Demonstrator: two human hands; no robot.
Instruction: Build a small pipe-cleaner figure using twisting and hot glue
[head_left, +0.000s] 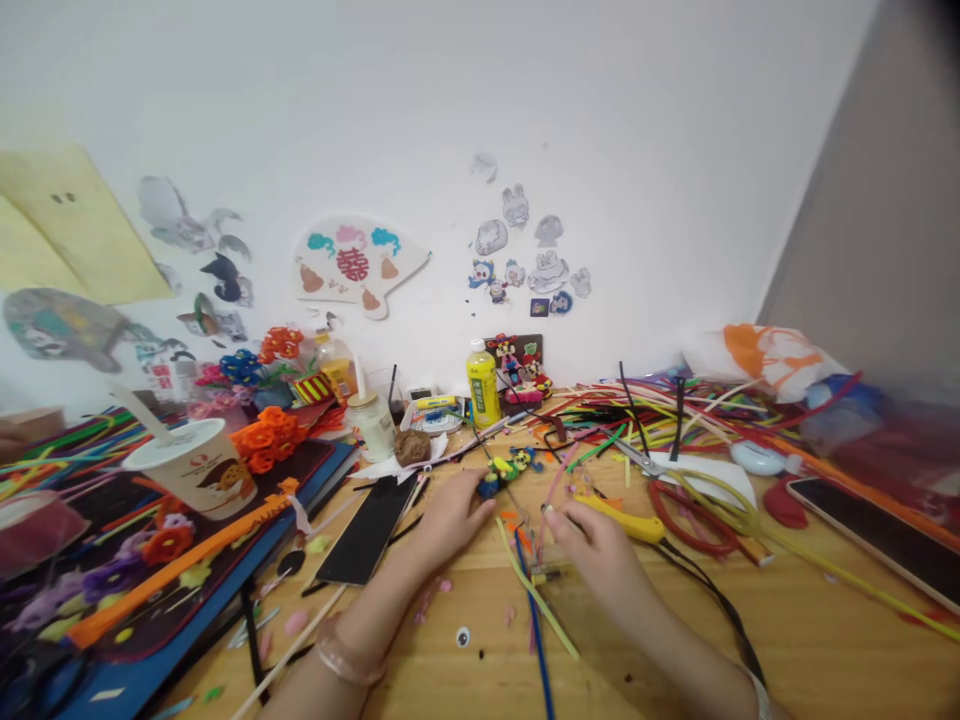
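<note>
My left hand (453, 515) rests over the wooden table, its fingertips closed on the near end of a small blue, yellow and green fuzzy figure (514, 464). Fingers of my right hand (592, 552) are pinched together around something tiny with a dark tip, too small to name. Between the hands lie a blue pipe cleaner (534, 610), a pale green strip (536, 588) and orange scraps. Just beyond my right hand is a yellow tool (626, 520) with a black cord. A loose googly eye (463, 636) lies nearer to me.
A black phone (367, 530) lies left of my left hand; another phone (877, 535) is far right. A paper cup (196, 465) stands on the left, a yellow bottle (483, 385) at the back. Scissors (645, 460) and heaps of pipe cleaners (720, 410) lie back right.
</note>
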